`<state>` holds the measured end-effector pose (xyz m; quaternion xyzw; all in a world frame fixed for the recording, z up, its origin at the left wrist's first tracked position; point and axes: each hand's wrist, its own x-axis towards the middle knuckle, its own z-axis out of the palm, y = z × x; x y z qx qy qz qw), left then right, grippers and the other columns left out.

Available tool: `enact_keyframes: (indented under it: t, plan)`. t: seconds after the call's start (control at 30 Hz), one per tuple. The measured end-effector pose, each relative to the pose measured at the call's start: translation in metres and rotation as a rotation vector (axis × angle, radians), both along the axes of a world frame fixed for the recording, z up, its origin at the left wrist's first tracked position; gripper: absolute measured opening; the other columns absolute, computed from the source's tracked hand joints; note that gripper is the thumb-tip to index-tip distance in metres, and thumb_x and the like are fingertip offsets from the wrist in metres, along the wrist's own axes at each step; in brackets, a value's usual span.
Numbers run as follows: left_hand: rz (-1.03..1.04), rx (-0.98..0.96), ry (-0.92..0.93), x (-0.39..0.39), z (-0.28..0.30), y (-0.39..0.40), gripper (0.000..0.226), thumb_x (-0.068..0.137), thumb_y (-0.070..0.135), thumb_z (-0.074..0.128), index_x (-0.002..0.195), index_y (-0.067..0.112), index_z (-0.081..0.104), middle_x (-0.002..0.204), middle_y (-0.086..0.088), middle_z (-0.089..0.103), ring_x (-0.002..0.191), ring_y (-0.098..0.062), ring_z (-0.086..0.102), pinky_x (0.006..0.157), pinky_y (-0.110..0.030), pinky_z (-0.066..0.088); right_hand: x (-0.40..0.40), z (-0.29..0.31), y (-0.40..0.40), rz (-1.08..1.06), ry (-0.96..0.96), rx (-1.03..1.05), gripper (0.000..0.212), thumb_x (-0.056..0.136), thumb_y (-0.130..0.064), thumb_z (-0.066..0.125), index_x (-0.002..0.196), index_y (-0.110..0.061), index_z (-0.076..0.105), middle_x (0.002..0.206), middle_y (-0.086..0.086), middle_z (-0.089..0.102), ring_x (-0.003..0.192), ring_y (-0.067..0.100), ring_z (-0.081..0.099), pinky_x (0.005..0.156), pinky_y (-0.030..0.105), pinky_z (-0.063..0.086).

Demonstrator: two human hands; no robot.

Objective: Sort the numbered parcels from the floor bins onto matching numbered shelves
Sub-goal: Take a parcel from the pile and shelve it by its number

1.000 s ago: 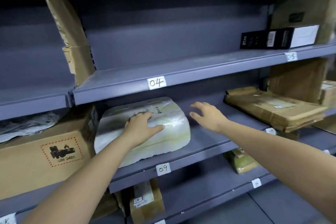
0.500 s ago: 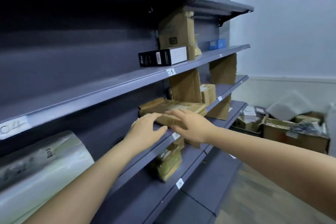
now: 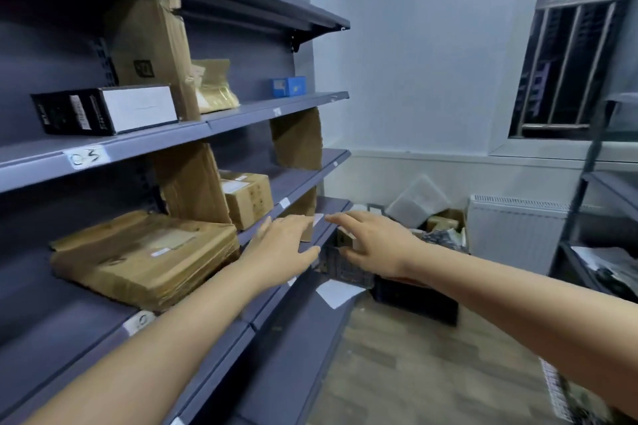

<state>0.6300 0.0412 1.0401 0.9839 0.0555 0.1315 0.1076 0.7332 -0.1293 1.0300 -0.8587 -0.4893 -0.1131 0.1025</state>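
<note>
Both my hands are stretched forward, empty, with fingers straight. My left hand (image 3: 281, 248) hovers over the front edge of the grey shelving (image 3: 221, 122). My right hand (image 3: 374, 245) hangs in the air past the shelf end, over the dark floor bin (image 3: 407, 297) holding parcels. A flat brown parcel (image 3: 145, 257) lies on the shelf to the left of my left hand. A small cardboard box (image 3: 248, 198) stands behind it. The shelf above carries a label "03" (image 3: 86, 157) and a black and white box (image 3: 107, 110).
Cardboard dividers (image 3: 191, 183) stand upright between shelf sections. A blue box (image 3: 288, 86) sits far along the upper shelf. More bins and loose parcels (image 3: 438, 217) crowd the corner by a white radiator (image 3: 518, 235). Another rack (image 3: 600, 210) stands at the right. A white paper (image 3: 336, 291) lies on the floor.
My view has swung right along the shelving toward the room's corner. My left hand left the white wrapped parcel on shelf 09, and both hands now reach out empty near the floor bins.
</note>
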Motion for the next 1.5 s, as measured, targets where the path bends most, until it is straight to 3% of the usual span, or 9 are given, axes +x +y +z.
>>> enact_keyframes:
  t: [0.37, 0.57, 0.87, 1.1, 1.37, 1.5]
  plan:
    - [-0.233, 0.046, 0.159, 0.211, -0.055, -0.054, 0.061, 0.096, 0.044, 0.045, 0.151, 0.024, 0.028, 0.157, 0.005, 0.029, 0.144, -0.015, 0.024, 0.121, -0.038, 0.007, 0.167, -0.057, -0.084, -0.218, 0.008, -0.126, 0.064, 0.092, -0.033, 0.053, 0.150, -0.025, 0.029, 0.153, 0.000, 0.037, 0.137, 0.024, 0.037, 0.109, 0.037, 0.035]
    - [-0.353, 0.090, 0.130, 0.340, -0.061, -0.048, 0.056, 0.095, 0.041, 0.047, 0.147, 0.022, 0.035, 0.150, 0.002, 0.040, 0.135, -0.020, 0.037, 0.116, -0.038, 0.019, 0.270, -0.068, -0.092, -0.354, 0.003, -0.158, 0.062, 0.095, -0.032, 0.051, 0.151, -0.025, 0.026, 0.154, 0.000, 0.034, 0.135, 0.023, 0.039, 0.106, 0.034, 0.033]
    - [-0.459, 0.054, 0.169, 0.533, -0.074, -0.021, 0.059, 0.095, 0.040, 0.049, 0.148, 0.020, 0.035, 0.152, 0.000, 0.038, 0.138, -0.022, 0.034, 0.114, -0.040, 0.025, 0.417, -0.076, -0.094, -0.546, 0.085, -0.136, 0.060, 0.097, -0.036, 0.049, 0.152, -0.024, 0.027, 0.154, 0.000, 0.035, 0.134, 0.022, 0.040, 0.104, 0.034, 0.036]
    - [-0.481, 0.071, 0.245, 0.664, -0.116, -0.015, 0.059, 0.095, 0.040, 0.050, 0.149, 0.022, 0.032, 0.153, 0.000, 0.036, 0.140, -0.021, 0.031, 0.116, -0.039, 0.020, 0.546, -0.114, -0.094, -0.544, 0.129, -0.185, 0.061, 0.097, -0.035, 0.049, 0.152, -0.024, 0.026, 0.154, 0.000, 0.034, 0.134, 0.021, 0.040, 0.104, 0.033, 0.036]
    - [-0.374, 0.061, 0.325, 0.821, -0.159, -0.015, 0.058, 0.095, 0.040, 0.049, 0.147, 0.020, 0.035, 0.152, 0.000, 0.038, 0.139, -0.019, 0.033, 0.117, -0.042, 0.020, 0.726, -0.149, -0.099, -0.473, 0.209, -0.224, 0.061, 0.097, -0.034, 0.049, 0.152, -0.021, 0.026, 0.154, 0.003, 0.035, 0.134, 0.023, 0.040, 0.103, 0.033, 0.036]
    - [-0.341, 0.019, 0.352, 0.877, -0.179, -0.013, 0.058, 0.094, 0.040, 0.051, 0.146, 0.020, 0.037, 0.149, 0.001, 0.041, 0.136, -0.018, 0.036, 0.115, -0.037, 0.022, 0.797, -0.170, -0.093, -0.433, 0.268, -0.232, 0.062, 0.096, -0.033, 0.048, 0.152, -0.020, 0.025, 0.154, 0.004, 0.034, 0.135, 0.023, 0.040, 0.105, 0.035, 0.036]
